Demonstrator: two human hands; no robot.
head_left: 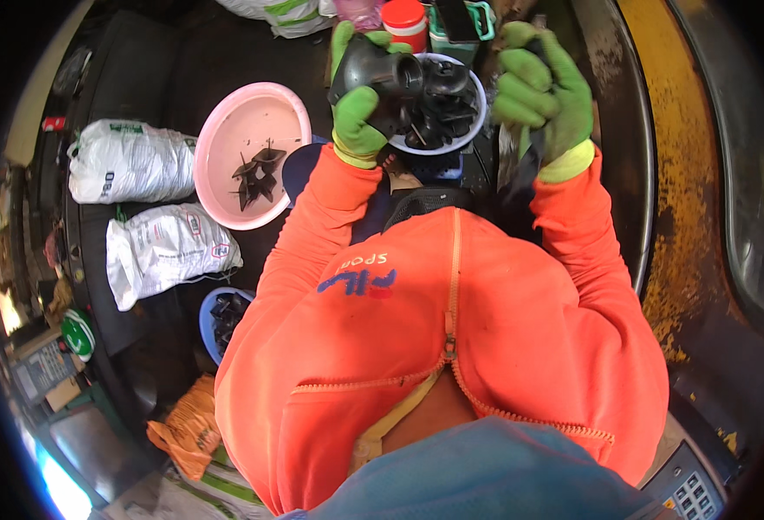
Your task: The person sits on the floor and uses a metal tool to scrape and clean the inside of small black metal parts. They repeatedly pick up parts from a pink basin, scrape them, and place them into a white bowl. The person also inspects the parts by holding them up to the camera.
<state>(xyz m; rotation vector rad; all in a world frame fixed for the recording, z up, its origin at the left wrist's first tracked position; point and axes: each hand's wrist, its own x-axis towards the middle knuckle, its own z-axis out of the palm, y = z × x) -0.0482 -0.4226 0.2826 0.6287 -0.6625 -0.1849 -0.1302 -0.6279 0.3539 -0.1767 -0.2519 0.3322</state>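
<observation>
My left hand, in a green glove, is wrapped round a black moulded part with a hollow round end facing right. It is raised over the left edge of a pale lavender basin heaped with similar black parts. Off to the right of this basin, my right hand, also gloved in green, is closed with curled fingers round a slim dark tool. Its short end shows above the fist, and most of it is hidden by the glove. The two hands are apart.
A pink basin holds several dark pointed pieces on the left. White sacks lie beyond it, and a blue basin of black parts sits below. A red-lidded jug stands ahead. Worn yellow metal runs along the right.
</observation>
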